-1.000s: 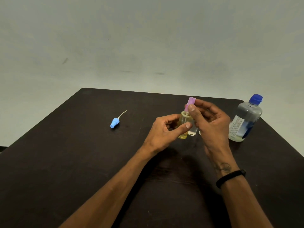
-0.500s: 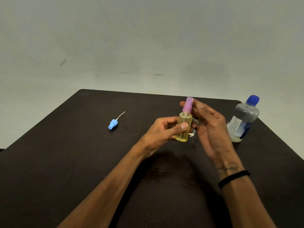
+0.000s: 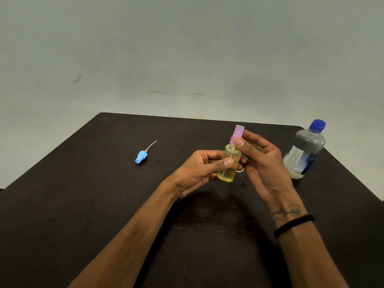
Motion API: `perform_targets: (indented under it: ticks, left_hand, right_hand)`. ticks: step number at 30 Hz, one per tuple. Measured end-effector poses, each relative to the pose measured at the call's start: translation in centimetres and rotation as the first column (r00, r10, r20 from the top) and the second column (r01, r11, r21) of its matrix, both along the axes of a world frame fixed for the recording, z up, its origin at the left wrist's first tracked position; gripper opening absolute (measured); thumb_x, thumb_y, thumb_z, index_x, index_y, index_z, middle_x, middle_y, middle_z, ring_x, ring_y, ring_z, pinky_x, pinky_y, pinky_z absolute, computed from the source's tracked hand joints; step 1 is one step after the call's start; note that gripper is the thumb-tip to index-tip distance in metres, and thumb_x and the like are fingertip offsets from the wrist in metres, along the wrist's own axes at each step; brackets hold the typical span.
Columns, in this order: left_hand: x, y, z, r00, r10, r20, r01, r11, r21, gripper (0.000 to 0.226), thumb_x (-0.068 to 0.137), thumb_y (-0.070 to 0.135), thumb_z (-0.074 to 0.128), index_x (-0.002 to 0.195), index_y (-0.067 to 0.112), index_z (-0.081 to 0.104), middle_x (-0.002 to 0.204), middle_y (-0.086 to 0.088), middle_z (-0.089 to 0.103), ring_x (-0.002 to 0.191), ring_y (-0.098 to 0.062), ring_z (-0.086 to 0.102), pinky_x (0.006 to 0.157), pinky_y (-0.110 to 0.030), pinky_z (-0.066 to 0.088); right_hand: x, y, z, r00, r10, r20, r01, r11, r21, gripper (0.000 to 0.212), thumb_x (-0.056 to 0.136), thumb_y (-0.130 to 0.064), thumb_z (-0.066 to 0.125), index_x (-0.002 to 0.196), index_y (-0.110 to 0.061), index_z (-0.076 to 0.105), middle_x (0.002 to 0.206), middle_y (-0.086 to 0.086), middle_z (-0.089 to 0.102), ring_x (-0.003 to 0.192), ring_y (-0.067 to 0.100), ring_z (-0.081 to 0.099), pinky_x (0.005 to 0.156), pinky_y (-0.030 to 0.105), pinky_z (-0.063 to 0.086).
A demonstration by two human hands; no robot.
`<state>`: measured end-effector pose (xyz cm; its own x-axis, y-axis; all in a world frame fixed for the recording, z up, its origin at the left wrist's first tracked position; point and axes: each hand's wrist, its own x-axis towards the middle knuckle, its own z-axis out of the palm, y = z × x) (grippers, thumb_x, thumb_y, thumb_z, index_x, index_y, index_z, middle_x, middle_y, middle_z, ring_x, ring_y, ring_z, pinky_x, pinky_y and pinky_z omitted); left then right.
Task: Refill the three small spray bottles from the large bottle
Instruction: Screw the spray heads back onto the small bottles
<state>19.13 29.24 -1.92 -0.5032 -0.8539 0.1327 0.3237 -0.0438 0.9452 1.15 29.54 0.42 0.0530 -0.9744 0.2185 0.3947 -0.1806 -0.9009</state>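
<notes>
Holding the small yellow spray bottle [image 3: 228, 165] upright above the table [image 3: 83, 204], my left hand [image 3: 199, 169] has its thumb and fingers curled round the body, while my right hand [image 3: 264, 163] pinches the collar of the pink spray head [image 3: 236, 134] that sits in the bottle's neck. I judge this to be the unscrewing or screwing of that head; which of the two I cannot tell from one look. The bottle's tint makes it hard to read how full it is. Behind it, a sliver of a clear container [image 3: 242, 169] peeks out between my hands, probably another small bottle, though too hidden to be sure. A blue spray head [image 3: 141, 156] with its dip tube lies loose on the table well to the left, so at least one small bottle stands open somewhere. The large bottle [image 3: 305, 150] stands near my right hand, blue cap on, little liquid visible at its base. I would guess the work is partway, with some refilling and capping left.
</notes>
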Motion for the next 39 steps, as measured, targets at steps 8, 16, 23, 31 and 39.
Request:
perform_targets:
  ticks: [8, 16, 23, 31, 39]
  left_hand:
    - [0.24, -0.13, 0.00, 1.000, 0.001, -0.011, -0.001, 1.000, 0.015, 0.051, 0.094, 0.021, 0.066, 0.138, -0.004, 0.062, 0.126, -0.020, 0.072, 0.121, -0.030, 0.068, 0.103, -0.040, 0.057]
    - [0.21, 0.03, 0.14, 0.999, -0.007, -0.036, 0.008, 0.999, 0.043, 0.050, 0.091, 0.022, 0.068, 0.135, -0.002, 0.064, 0.120, -0.022, 0.073, 0.109, -0.026, 0.072, 0.099, -0.037, 0.059]
    - [0.19, -0.05, 0.02, 0.998, -0.021, -0.053, 0.024, 0.998, 0.052, 0.052, 0.092, 0.021, 0.069, 0.137, -0.004, 0.063, 0.118, -0.019, 0.074, 0.108, -0.024, 0.073, 0.098, -0.035, 0.060]
    - [0.10, -0.19, -0.22, 0.999, -0.015, -0.035, 0.016, 0.999, 0.039, 0.052, 0.092, 0.020, 0.069, 0.136, -0.005, 0.063, 0.123, -0.020, 0.073, 0.115, -0.028, 0.070, 0.102, -0.038, 0.059]
    - [0.24, -0.31, -0.20, 1.000, 0.006, -0.021, -0.005, 0.999, 0.038, 0.051, 0.092, 0.023, 0.070, 0.135, -0.004, 0.065, 0.123, -0.023, 0.072, 0.114, -0.028, 0.071, 0.102, -0.039, 0.058]
  right_hand:
    - [-0.11, -0.05, 0.04, 0.991, 0.131, -0.005, -0.131, 0.991, -0.014, 0.052, 0.089, -0.029, 0.072, 0.136, -0.007, 0.066, 0.127, 0.013, 0.076, 0.098, 0.018, 0.072, 0.072, 0.028, 0.059]
    - [-0.15, -0.12, 0.02, 0.985, 0.173, -0.002, -0.173, 0.985, 0.008, 0.037, 0.101, -0.018, 0.060, 0.135, -0.005, 0.067, 0.132, 0.014, 0.074, 0.094, 0.015, 0.071, 0.070, 0.031, 0.049]
    - [0.12, -0.16, -0.20, 0.994, 0.097, 0.053, -0.100, 0.994, 0.050, 0.030, 0.092, -0.017, 0.070, 0.120, -0.011, 0.076, 0.115, 0.012, 0.080, 0.091, 0.018, 0.073, 0.076, 0.039, 0.044]
    - [0.28, -0.02, -0.11, 0.992, 0.102, 0.073, -0.106, 0.993, 0.060, 0.049, 0.087, -0.016, 0.072, 0.135, -0.008, 0.068, 0.102, 0.005, 0.078, 0.091, 0.019, 0.075, 0.076, 0.033, 0.060]
    - [0.17, 0.16, 0.22, 0.984, 0.173, 0.038, -0.174, 0.983, 0.049, 0.039, 0.098, -0.020, 0.061, 0.134, -0.010, 0.069, 0.135, 0.014, 0.074, 0.117, 0.023, 0.069, 0.092, 0.040, 0.048]
